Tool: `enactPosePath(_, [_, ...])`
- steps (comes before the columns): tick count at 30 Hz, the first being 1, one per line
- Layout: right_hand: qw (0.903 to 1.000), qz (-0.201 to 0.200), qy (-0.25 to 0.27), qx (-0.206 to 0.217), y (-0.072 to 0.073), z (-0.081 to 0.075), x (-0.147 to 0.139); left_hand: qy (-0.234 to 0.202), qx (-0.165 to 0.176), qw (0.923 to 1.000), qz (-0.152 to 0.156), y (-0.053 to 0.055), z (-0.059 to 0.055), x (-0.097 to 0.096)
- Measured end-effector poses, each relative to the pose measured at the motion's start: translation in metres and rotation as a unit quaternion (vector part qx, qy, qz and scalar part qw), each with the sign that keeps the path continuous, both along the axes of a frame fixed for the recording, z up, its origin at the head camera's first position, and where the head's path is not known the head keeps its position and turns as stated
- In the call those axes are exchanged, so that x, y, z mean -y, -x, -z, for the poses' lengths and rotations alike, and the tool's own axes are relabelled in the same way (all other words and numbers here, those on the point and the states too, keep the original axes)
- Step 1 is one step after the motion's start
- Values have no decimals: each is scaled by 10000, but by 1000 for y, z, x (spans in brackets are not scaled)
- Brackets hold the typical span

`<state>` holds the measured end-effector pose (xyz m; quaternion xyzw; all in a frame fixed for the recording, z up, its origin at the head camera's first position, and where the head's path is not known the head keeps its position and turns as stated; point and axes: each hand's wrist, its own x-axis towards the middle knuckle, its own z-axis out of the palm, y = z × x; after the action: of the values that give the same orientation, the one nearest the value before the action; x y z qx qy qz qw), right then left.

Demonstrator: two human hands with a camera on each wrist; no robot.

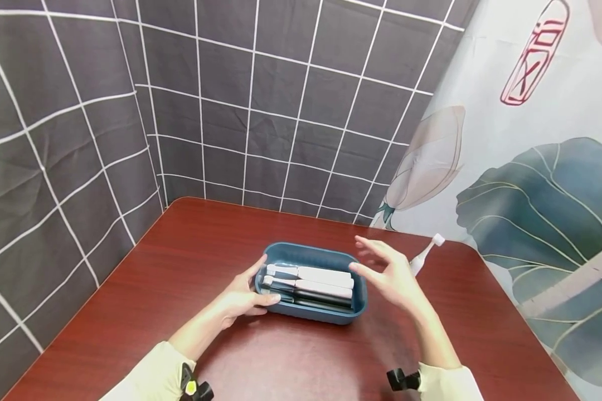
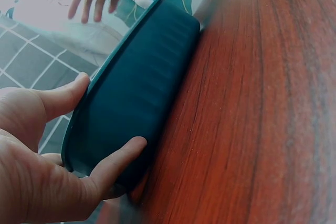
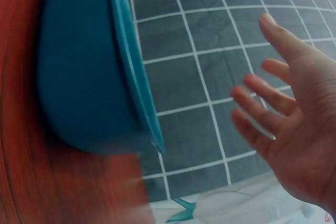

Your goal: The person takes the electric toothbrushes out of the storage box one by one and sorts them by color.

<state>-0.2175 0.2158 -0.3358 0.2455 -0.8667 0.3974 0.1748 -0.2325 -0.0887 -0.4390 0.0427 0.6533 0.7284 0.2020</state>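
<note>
Left hand (image 1: pixel 239 293): grips bin (image 1: pixel 306 316) end
Right hand (image 1: pixel 392 273): spread, empty, off bin
Bin: brushes (image 1: pixel 326 275) inside; step looks like steadying
Lone brush (image 1: pixel 420 259): likely next, needs right-hand pinch

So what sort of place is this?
Probably a makeshift indoor recording corner: a reddish wood-grained table with a creased dark gridded cloth behind it and a pale leaf-printed cloth on the right.
</note>
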Motion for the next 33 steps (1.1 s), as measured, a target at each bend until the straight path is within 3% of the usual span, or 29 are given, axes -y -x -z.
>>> enactPosePath(2, [9997,-100,-102,173,3,4,5,-5,-4,10000,3,0,0,0])
enactPosePath(9, [9989,-160,-302,309,29,44,1,-8,-62,10000,46,1,2,0])
enactPosePath(29, [9935,-513,-585,830,46,77,21,-56,9,9999,86,3,4,2])
enactPosePath(33, [9930,-539,-728,755,47,83,24,-47,9,10000,77,3,4,2])
